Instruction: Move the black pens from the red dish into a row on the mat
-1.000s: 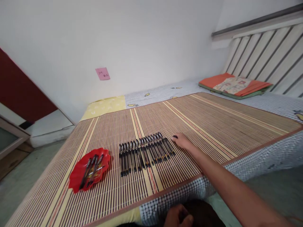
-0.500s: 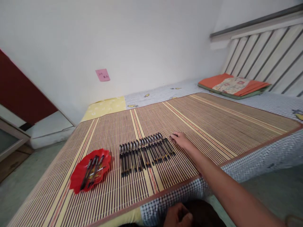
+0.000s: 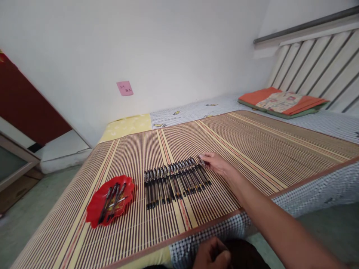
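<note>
On the striped mat, several black pens (image 3: 171,182) lie side by side in a slanting row, caps toward the wall. My right hand (image 3: 213,162) is at the row's right end, its thumb and fingers closed around the cap end of the last pen (image 3: 203,168). Left of the row sits a red scalloped plate (image 3: 94,200), with a few pens (image 3: 112,200) lying across it. At the bottom edge of the view, my left hand (image 3: 211,254) rests low near my lap. Its fingers are curled in, and nothing shows in them.
The striped mat (image 3: 238,138) covers most of a bed with a checked sheet (image 3: 193,108). A folded orange cloth (image 3: 280,101) lies at the back right, beside a white slatted headboard (image 3: 305,71). A pink note (image 3: 125,88) is stuck on the wall.
My right hand has gone from beside the row's right end to gripping the last pen's cap end. The view has shifted slightly. My left hand stays low.
</note>
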The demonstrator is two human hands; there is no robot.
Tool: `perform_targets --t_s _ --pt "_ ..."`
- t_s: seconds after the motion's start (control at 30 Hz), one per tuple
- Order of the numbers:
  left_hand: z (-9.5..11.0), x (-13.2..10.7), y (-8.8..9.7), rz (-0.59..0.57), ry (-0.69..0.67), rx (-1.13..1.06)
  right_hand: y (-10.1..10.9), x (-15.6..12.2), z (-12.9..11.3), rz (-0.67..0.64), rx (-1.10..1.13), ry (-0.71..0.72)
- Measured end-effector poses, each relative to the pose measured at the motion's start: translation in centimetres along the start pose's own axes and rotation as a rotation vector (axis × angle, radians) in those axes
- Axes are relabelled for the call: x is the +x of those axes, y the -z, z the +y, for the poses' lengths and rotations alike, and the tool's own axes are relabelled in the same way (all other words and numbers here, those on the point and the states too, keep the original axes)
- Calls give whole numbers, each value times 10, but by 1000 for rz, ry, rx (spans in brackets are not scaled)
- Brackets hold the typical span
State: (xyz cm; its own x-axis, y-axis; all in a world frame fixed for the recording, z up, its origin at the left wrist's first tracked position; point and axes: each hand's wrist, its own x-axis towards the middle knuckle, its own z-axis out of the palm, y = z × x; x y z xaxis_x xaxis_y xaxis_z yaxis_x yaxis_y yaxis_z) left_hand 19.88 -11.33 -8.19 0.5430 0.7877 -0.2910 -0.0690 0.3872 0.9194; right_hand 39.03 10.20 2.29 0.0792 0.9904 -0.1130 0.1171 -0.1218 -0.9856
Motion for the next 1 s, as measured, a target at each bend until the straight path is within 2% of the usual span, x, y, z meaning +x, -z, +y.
perform_targets --t_s 0.13,0.2,0.33,0.43,0.53,0.7,0.8,0.9,1.0 --pt "22 -2 6 147 -136 -145 -15 -39 -5 -124 333 -55" --pt "34 -4 10 250 -177 -204 -29 -66 -4 -163 339 -33" --pt "48 -7 18 427 -243 -228 -63 -120 6 -287 208 4" --pt "50 -7 20 475 -272 -217 -80 -143 17 -260 194 14" --pt "49 -6 21 502 -283 -208 -88 -150 27 -202 244 -2" --pt "49 -6 23 573 -291 -194 -87 -155 33 -120 226 -18" --pt "51 -7 23 600 -311 -168 -85 -166 33 -151 193 5" --pt "54 -9 23 570 -323 -127 -83 -173 32 -193 146 26" --pt "54 -11 21 539 -307 -103 -72 -161 24 -191 96 45"
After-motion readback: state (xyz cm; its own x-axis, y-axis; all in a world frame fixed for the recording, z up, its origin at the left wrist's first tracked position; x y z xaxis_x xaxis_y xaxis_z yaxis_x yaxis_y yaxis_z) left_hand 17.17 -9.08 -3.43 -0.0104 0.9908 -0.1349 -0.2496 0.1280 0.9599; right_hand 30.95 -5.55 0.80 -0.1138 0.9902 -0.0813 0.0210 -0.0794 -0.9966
